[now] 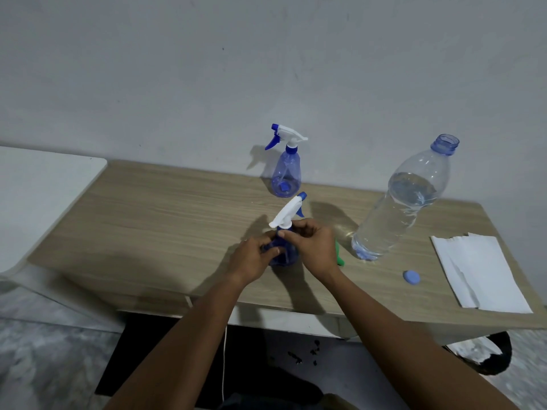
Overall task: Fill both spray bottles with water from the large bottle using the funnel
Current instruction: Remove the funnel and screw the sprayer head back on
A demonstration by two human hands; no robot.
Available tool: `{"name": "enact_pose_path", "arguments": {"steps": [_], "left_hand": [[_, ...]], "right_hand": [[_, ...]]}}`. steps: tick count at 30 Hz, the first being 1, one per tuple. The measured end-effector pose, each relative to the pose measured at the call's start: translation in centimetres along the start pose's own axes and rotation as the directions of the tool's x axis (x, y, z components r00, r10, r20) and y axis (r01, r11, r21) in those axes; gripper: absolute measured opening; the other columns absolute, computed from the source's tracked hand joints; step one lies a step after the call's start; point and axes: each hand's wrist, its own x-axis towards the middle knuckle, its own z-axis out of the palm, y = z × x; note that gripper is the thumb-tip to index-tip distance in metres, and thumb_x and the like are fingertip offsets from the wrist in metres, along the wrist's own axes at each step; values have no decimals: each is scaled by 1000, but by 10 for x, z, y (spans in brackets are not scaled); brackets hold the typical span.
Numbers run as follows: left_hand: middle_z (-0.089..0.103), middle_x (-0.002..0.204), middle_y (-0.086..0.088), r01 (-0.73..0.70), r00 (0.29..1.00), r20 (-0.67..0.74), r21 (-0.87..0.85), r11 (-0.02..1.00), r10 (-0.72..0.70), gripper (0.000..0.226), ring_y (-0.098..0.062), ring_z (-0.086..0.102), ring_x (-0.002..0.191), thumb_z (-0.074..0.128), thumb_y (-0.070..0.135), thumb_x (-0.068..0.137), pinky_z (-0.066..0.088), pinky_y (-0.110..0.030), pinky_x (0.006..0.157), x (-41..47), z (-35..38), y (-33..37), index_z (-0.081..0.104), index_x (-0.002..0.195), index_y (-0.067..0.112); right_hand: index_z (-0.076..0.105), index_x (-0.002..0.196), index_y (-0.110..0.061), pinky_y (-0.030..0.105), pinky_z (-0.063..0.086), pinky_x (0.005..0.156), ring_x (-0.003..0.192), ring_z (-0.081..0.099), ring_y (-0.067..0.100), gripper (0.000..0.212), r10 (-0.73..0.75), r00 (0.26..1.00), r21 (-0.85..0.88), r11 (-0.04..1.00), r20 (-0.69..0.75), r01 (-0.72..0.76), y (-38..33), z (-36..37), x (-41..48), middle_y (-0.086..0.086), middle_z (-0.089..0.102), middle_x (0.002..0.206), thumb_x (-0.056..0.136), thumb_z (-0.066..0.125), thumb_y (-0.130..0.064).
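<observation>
A blue spray bottle (284,255) stands near the table's front middle, its white trigger head (286,213) on top. My left hand (251,258) grips its body. My right hand (310,247) is closed around its neck collar just under the head. A second blue spray bottle (286,170) with its trigger head on stands behind it by the wall. The large clear bottle (402,208), uncapped and mostly full of water, stands to the right. A green funnel (339,255) lies mostly hidden behind my right hand.
The large bottle's blue cap (411,276) lies on the wooden table (165,220) near the front edge. White paper (479,273) lies at the right end. A white surface (35,196) adjoins the table on the left. The wall runs close behind.
</observation>
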Motion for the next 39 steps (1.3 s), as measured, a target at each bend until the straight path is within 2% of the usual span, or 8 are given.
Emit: {"name": "enact_pose_path", "arguments": {"steps": [4, 11, 15, 19, 23, 28, 32, 39], "left_hand": [[57, 66, 14, 13, 999, -36, 10, 1000, -13, 7, -18, 59, 75, 65, 24, 94, 36, -9, 51, 0, 2, 1, 72, 97, 26], [72, 92, 8, -37, 999, -15, -53, 998, 36, 28, -12, 65, 82, 68, 28, 93, 44, -19, 67, 1, 1, -5, 71, 121, 31], [71, 92, 7, -48, 999, 13, -82, 995, 50, 24, -14, 65, 84, 67, 27, 95, 45, -22, 68, 2, 2, -6, 72, 118, 26], [72, 89, 4, -26, 1000, -4, -59, 998, 26, 23, -17, 66, 83, 67, 28, 93, 46, -24, 69, 2, 4, -7, 72, 115, 30], [68, 83, 6, -7, 1000, -19, -26, 1000, 7, 22, -20, 66, 82, 65, 25, 93, 44, -28, 67, 1, 5, -3, 73, 113, 30], [58, 66, 8, 20, 999, -42, 25, 999, -19, 9, -16, 55, 69, 68, 29, 93, 35, -21, 53, -2, 2, -3, 74, 93, 22], [73, 82, 0, 23, 1000, 9, -54, 998, -23, 11, -21, 68, 81, 69, 31, 92, 52, -31, 70, 1, 0, -7, 74, 102, 30], [72, 89, 5, 4, 1000, 13, -112, 994, -3, 24, -13, 66, 83, 69, 28, 93, 43, -14, 66, 0, 1, -8, 73, 117, 27]], "right_hand": [[59, 62, -5, 41, 57, 68, 64, 65, 14, 36, -83, 993, -140, 988, -79, 71, 7, 6, -3, 11, 68, 65, 72, 91, -17], [65, 102, -6, 29, 57, 86, 95, 74, 18, 23, -11, 991, 31, 999, 136, 6, 6, -13, 2, 7, 76, 98, 84, 79, -2], [67, 128, -11, 29, 54, 98, 111, 70, 14, 36, -62, 963, -84, 993, 262, 87, 3, -19, 11, 3, 75, 115, 93, 69, -5], [70, 117, -11, 20, 52, 95, 105, 69, 3, 25, -102, 939, -182, 969, 328, 169, -1, -17, 12, 2, 74, 114, 95, 64, -1], [65, 107, -11, 38, 58, 90, 95, 72, 13, 23, -92, 979, -241, 961, 180, 135, 2, -5, 9, -4, 74, 98, 87, 77, -15], [61, 96, -15, 34, 60, 79, 84, 72, 12, 36, -91, 995, -239, 966, 30, 96, 4, 9, 4, -6, 71, 90, 75, 88, -28], [64, 103, -9, 27, 59, 81, 92, 73, 19, 42, -19, 992, -94, 995, 126, 32, 1, -5, 5, 8, 73, 100, 72, 91, -17], [70, 109, -27, 20, 54, 89, 96, 71, 4, 33, -76, 945, -83, 991, 318, 108, -12, -17, 5, -10, 76, 101, 93, 67, 2]]}}
